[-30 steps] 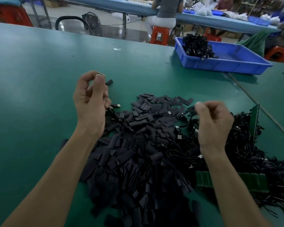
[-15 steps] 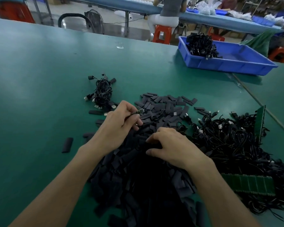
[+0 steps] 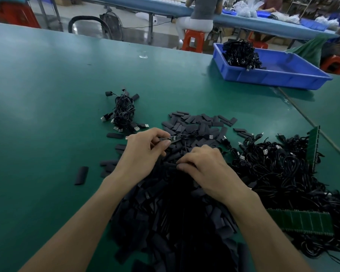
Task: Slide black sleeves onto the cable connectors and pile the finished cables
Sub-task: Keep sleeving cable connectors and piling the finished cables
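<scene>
— Where's the connector?
— The left hand [image 3: 143,152] pinches the small bare circuit-board connector [image 3: 170,138] of a thin black cable. It sits over the heap of flat black sleeves [image 3: 175,213], mid green table [image 3: 37,114].
— And the right hand [image 3: 206,167]?
— Its fingers are curled into the heap; I can't tell if they hold a sleeve. Best to take one, squeeze its mouth open and push it straight on.
— Then?
— Onto the finished black cable bundle [image 3: 124,112], nearer the far edge.

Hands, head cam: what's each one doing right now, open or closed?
Left hand: closed, pinching a cable connector.
Right hand: fingers curled into the sleeve pile; whether it grips a sleeve cannot be told.
</scene>
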